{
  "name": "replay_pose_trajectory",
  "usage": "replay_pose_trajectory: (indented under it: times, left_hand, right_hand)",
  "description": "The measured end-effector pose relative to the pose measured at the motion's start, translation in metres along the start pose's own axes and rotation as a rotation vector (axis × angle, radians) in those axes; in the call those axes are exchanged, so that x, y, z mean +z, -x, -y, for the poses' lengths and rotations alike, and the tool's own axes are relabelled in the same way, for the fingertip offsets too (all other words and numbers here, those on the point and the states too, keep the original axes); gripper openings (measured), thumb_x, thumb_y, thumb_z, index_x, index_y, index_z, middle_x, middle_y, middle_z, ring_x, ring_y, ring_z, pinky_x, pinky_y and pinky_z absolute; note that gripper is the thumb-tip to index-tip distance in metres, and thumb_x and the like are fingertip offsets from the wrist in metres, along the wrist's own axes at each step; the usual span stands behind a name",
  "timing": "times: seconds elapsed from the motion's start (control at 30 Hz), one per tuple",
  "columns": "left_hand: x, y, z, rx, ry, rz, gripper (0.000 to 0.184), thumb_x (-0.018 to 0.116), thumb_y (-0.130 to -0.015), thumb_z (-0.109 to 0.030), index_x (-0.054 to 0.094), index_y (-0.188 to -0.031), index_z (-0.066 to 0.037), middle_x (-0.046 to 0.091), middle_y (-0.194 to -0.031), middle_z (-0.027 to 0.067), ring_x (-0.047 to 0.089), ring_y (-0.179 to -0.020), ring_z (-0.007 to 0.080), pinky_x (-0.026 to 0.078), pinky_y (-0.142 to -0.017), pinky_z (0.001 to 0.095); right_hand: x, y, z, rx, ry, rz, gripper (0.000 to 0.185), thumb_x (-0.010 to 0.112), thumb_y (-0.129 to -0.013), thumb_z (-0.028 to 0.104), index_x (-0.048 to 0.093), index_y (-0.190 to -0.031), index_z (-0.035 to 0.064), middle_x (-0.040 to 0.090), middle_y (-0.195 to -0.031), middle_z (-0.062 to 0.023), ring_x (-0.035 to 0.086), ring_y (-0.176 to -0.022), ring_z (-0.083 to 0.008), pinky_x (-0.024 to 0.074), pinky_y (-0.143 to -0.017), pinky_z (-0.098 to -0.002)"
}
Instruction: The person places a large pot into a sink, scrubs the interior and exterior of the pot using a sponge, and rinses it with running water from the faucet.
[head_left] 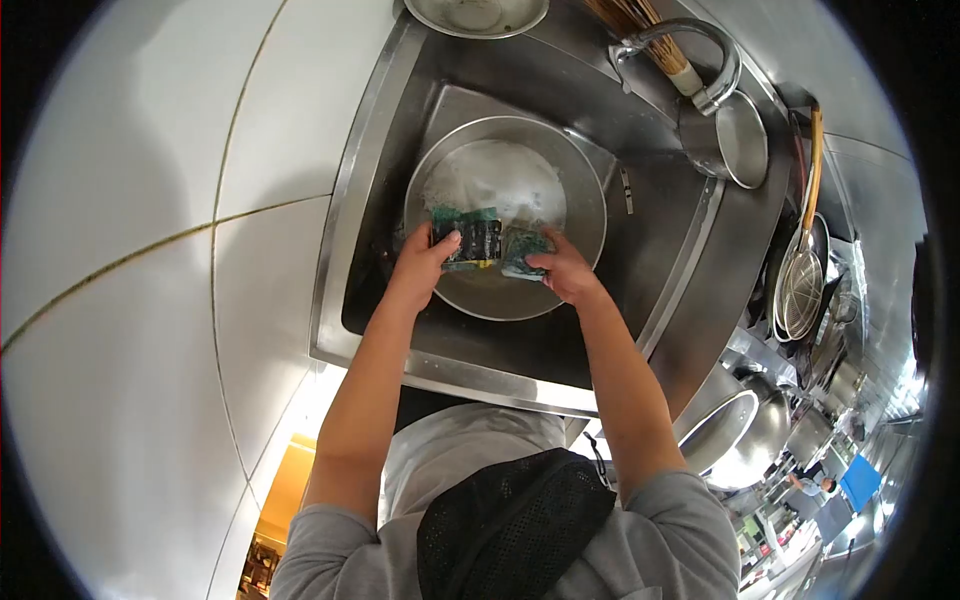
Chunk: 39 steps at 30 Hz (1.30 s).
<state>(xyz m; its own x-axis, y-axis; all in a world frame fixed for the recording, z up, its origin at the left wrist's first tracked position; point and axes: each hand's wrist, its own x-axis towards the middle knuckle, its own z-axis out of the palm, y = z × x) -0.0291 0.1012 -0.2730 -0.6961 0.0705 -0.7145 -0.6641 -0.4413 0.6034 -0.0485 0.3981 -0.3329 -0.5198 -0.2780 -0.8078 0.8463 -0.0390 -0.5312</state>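
Gripping a black-and-green piece point(475, 240) in left grip point(418, 268), closing fingers around its left end, laying thumb across the black face. Gripping a dark green pad point(522, 255) in right grip point(570, 272), pinching it at its right side. Closing both grips, so leaving neither open.

Holding both pieces just beside each other over the near half of a wide metal bowl point(585, 190). Unable to tell from this angle whether touching each other.

Checking for writing: seeing pale marks on the black face, looking like print, but too small and blurred for reading any brand. Showing green along the top and bottom of that black face, plus a bit of yellow at the lower edge.

Seeing cloudy, whitish liquid point(490, 175) in the bowl. Placing the bowl inside a steel sink point(650, 255). Spotting a pale strip point(627, 190) on the sink, right of the bowl, with marks too small for reading.

Noting around it: a shallow metal pan point(478, 15) at the far edge, a curved faucet point(725, 50) at upper right, a bamboo brush point(665, 50) next to it, a steel pot point(745, 140) below the spout. Farther right, showing a wire strainer point(802, 290) with a wooden handle, more large bowls point(715, 430), another person point(825, 486) in the distance.
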Motion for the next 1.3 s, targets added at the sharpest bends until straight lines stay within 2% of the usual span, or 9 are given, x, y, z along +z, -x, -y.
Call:
replay_pose_trajectory:
  times: [0.17,0.23,0.43,0.67,0.87,0.97,1.03,1.17,1.3]
  left_hand:
    - [0.017,0.014,-0.017,-0.043,0.160,0.161,0.037,0.070,-0.104,-0.018,0.062,-0.136,-0.001,0.072,-0.121,0.0056,0.068,-0.109,0.0155,0.055,-0.094,0.0352]
    - [0.021,0.007,-0.014,-0.117,0.179,0.199,0.038,0.071,-0.103,-0.018,0.061,-0.137,-0.001,0.072,-0.123,0.0059,0.069,-0.109,0.0159,0.055,-0.094,0.0347]
    - [-0.003,-0.026,0.016,-0.150,-0.209,0.120,0.034,0.072,-0.102,-0.019,0.066,-0.130,-0.001,0.073,-0.117,0.0042,0.067,-0.102,0.0128,0.053,-0.090,0.0317]
    - [-0.002,-0.030,0.023,0.025,-0.402,0.083,0.035,0.071,-0.104,-0.031,0.071,-0.121,0.000,0.074,-0.102,0.0033,0.067,-0.089,0.0129,0.053,-0.081,0.0317]
    - [0.015,-0.033,0.012,-0.390,-0.067,-0.189,0.048,0.070,-0.105,-0.045,0.069,-0.113,0.002,0.073,-0.093,0.0073,0.069,-0.082,0.0171,0.055,-0.068,0.0361]
    - [0.018,-0.035,0.008,-0.267,-0.792,-0.200,0.046,0.070,-0.104,-0.043,0.067,-0.115,0.002,0.074,-0.099,0.0134,0.073,-0.087,0.0267,0.056,-0.070,0.0416]
    - [0.000,-0.021,-0.003,0.429,-1.397,-0.376,0.044,0.070,-0.102,-0.035,0.063,-0.120,0.005,0.071,-0.117,0.0258,0.072,-0.106,0.0391,0.058,-0.084,0.0494]
    - [-0.030,0.005,-0.011,0.381,-1.690,-0.389,0.051,0.070,-0.100,-0.029,0.057,-0.132,0.010,0.064,-0.133,0.0342,0.064,-0.124,0.0472,0.053,-0.103,0.0534]
    - [-0.026,0.041,-0.017,0.242,-1.498,-0.418,0.063,0.069,-0.101,-0.027,0.048,-0.142,0.015,0.060,-0.138,0.0368,0.060,-0.129,0.0492,0.047,-0.114,0.0513]
  right_hand:
    - [0.019,-0.023,-0.009,0.040,0.375,-0.324,0.064,0.066,-0.097,0.011,0.046,-0.157,0.0043,0.069,-0.126,-0.0135,0.071,-0.109,-0.0219,0.0602,-0.087,-0.0395]
    - [0.033,-0.029,-0.012,0.053,-0.153,0.107,0.067,0.069,-0.099,0.028,0.047,-0.159,0.0069,0.062,-0.148,-0.0162,0.066,-0.125,-0.0267,0.0567,-0.099,-0.0421]
    - [0.065,0.006,0.025,0.217,-0.759,0.475,0.072,0.053,-0.106,0.061,0.050,-0.157,0.0106,0.064,-0.148,-0.0121,0.066,-0.129,-0.0333,0.0502,-0.112,-0.0589]
    - [0.071,0.005,0.016,0.003,-0.260,0.330,0.061,0.076,-0.101,0.038,0.055,-0.149,0.0073,0.067,-0.136,-0.0114,0.069,-0.118,-0.0286,0.0605,-0.096,-0.0522]
    - [0.084,0.015,0.022,-0.001,-0.336,0.167,0.038,0.081,-0.094,0.018,0.068,-0.127,0.0040,0.074,-0.113,-0.0069,0.073,-0.099,-0.0204,0.0610,-0.081,-0.0385]
    - [0.067,0.008,0.025,0.023,-0.294,0.144,0.034,0.081,-0.092,0.015,0.071,-0.124,0.0082,0.075,-0.113,-0.0045,0.072,-0.097,-0.0196,0.0591,-0.078,-0.0398]
    - [0.050,0.008,0.036,-0.290,0.588,-0.068,0.047,0.076,-0.097,0.015,0.064,-0.142,0.0116,0.072,-0.128,-0.0133,0.070,-0.113,-0.0277,0.0563,-0.098,-0.0378]
    - [-0.005,0.007,0.056,-0.284,1.602,-0.242,0.061,0.065,-0.098,0.006,0.055,-0.156,0.0213,0.060,-0.136,-0.0212,0.061,-0.126,-0.0429,0.0518,-0.109,-0.0491]
    - [-0.037,0.004,0.048,-0.164,1.818,-0.196,0.056,0.060,-0.102,0.009,0.055,-0.156,0.0234,0.054,-0.147,-0.0216,0.055,-0.136,-0.0418,0.0490,-0.113,-0.0486]
